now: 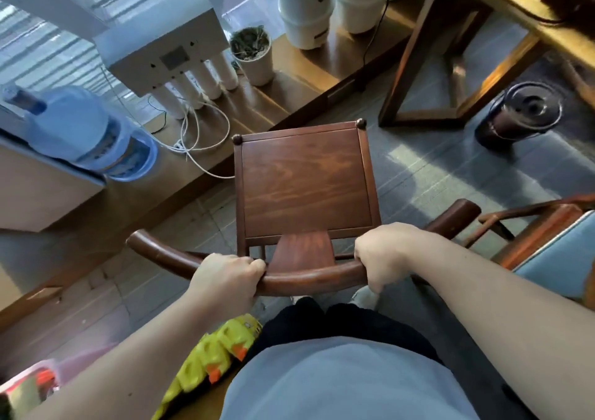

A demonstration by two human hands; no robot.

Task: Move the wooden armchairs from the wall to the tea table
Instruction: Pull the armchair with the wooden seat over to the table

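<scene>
A dark wooden armchair with a square seat and a curved back rail stands right in front of me, seen from above and behind. My left hand is wrapped around the rail left of the back splat. My right hand grips the same rail to the right of the splat. The tea table runs along the upper right, with its dark wooden leg frame just beyond the chair. A second armchair with a blue cushion shows at the right edge.
A raised wooden ledge at the left holds a water filter unit, white tanks, a potted plant and loose cables. A blue water jug lies at far left. A dark round bin stands on the floor under the table. Yellow toy by my legs.
</scene>
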